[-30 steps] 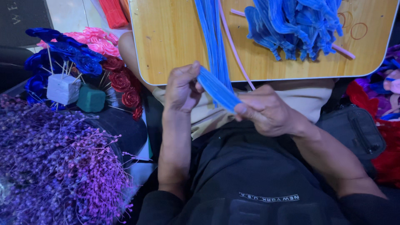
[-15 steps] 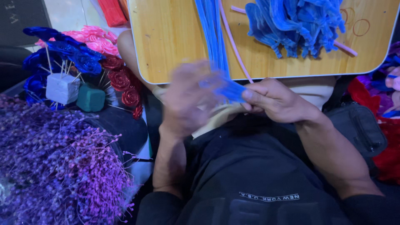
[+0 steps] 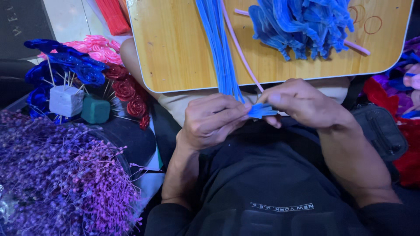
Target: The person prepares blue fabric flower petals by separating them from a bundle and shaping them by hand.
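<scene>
Now pinching a folded blue pipe cleaner (image 3: 261,110) between left hand (image 3: 210,124) and right hand (image 3: 302,105), seemingly bent shorter than a second ago, below the worktop (image 3: 175,52).

Head camera looks steeply down, close above lap.

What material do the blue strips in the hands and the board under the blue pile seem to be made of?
Blue strips: probably fuzzy pipe cleaners, with a soft matte nap; both hands, left and right, bend them easily. Board: looks like wood or wood laminate, with pale grain, a smooth finish and a light rounded edge.
</scene>
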